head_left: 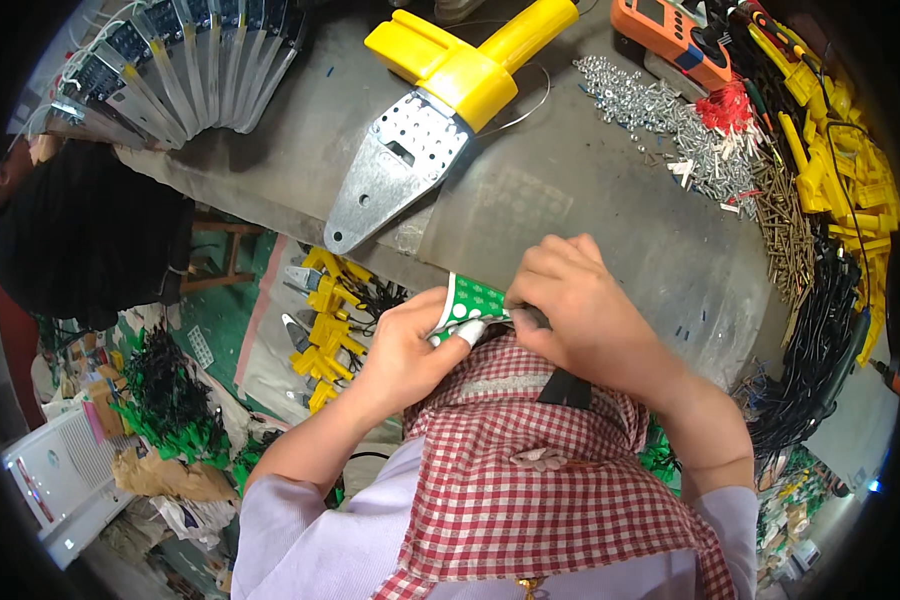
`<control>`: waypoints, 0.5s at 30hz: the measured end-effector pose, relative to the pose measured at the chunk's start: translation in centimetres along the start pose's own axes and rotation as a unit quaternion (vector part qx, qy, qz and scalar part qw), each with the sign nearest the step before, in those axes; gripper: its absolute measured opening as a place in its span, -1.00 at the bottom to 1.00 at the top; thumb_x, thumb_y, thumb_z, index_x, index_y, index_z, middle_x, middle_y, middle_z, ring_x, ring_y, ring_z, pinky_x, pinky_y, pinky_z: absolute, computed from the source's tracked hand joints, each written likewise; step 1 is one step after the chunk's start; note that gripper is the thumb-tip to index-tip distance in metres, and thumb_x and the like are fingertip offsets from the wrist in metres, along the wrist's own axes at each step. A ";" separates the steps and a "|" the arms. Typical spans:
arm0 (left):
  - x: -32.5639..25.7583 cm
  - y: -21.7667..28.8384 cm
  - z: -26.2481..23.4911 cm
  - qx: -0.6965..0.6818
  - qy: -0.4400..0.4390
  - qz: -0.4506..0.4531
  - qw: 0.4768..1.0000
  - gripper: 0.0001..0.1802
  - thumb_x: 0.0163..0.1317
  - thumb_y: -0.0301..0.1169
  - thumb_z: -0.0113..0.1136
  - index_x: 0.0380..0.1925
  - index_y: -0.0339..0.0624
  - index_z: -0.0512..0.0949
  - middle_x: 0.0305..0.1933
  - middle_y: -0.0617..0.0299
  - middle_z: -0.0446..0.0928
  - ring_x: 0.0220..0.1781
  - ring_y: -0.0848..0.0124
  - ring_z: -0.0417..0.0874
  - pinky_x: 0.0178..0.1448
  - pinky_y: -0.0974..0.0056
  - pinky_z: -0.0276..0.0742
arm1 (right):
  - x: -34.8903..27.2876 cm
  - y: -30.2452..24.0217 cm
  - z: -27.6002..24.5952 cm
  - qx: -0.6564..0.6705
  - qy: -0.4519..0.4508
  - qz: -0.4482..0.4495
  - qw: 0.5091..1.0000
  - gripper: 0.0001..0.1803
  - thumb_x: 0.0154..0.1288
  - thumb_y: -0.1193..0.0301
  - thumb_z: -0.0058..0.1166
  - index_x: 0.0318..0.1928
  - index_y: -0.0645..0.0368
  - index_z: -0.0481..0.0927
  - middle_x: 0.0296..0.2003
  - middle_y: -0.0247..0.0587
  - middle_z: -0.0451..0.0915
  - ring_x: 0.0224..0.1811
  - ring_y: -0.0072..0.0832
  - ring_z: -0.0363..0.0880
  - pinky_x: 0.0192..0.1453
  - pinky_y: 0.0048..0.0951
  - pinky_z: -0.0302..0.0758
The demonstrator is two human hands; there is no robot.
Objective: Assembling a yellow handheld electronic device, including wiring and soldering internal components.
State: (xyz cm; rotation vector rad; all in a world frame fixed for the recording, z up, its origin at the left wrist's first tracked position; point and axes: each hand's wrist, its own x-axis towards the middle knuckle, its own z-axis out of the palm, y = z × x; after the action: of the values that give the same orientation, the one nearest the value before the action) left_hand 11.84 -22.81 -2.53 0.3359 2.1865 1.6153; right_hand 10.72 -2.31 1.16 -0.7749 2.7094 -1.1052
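Observation:
Close to my body, at the near edge of the table, my left hand (415, 338) is closed on a small green packet (476, 299) with white dots and a white edge. One of its fingertips wears a white covering. My right hand (573, 305) has its fingers curled in a pinch at the packet's right edge; its fingertips are partly hidden. Beyond my hands, a tool with a yellow plastic handle (460, 75) and a flat, pointed metal plate (395, 165) with holes lies on the grey table.
Screws and nuts (660, 125), brass-coloured bolts (785, 225), an orange meter (670, 35) and yellow plastic parts (845, 170) line the right side. Black cables (820, 330) hang there. Transparent strips (190, 70) stand at far left; yellow tools (325, 330) lie below the table's edge.

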 end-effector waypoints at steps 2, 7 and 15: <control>0.5 0.8 -2.2 0.050 -0.088 0.023 0.995 -0.79 0.07 -0.49 0.22 -0.25 -0.27 0.59 -0.28 0.09 0.56 -0.30 0.22 0.59 -0.21 0.29 0.48 | 0.7 0.7 -0.8 0.011 -0.020 -0.005 1.000 -0.92 -0.08 0.54 0.14 -0.51 0.19 0.50 -0.46 -0.21 0.44 -0.28 -0.29 0.42 -0.12 -0.30 0.31; 4.7 4.5 -6.0 0.342 0.182 0.192 0.902 -0.68 -0.12 -0.40 0.34 -0.37 -0.27 0.45 -0.02 -0.02 0.43 0.05 0.04 0.44 0.02 0.11 0.41 | 8.6 4.1 -5.1 -0.029 0.210 -0.027 0.977 -0.89 -0.03 0.45 0.11 -0.45 0.22 0.53 -0.44 -0.12 0.50 -0.29 -0.16 0.50 -0.16 -0.24 0.43; 7.9 2.5 -4.5 0.322 0.128 0.193 0.918 -0.70 -0.22 -0.52 0.31 -0.50 -0.24 0.37 0.14 0.00 0.31 0.21 0.01 0.27 0.23 0.09 0.23 | 14.9 7.5 -7.1 -0.074 0.094 -0.044 0.992 -0.89 0.04 0.47 0.12 -0.37 0.16 0.64 -0.28 -0.15 0.60 -0.18 -0.23 0.56 -0.05 -0.32 0.48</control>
State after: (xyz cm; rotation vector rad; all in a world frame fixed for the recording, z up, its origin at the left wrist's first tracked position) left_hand 2.70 -22.63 -0.41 0.8250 2.9770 1.0902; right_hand -7.30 -0.75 2.48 -0.8585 2.9705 -1.0531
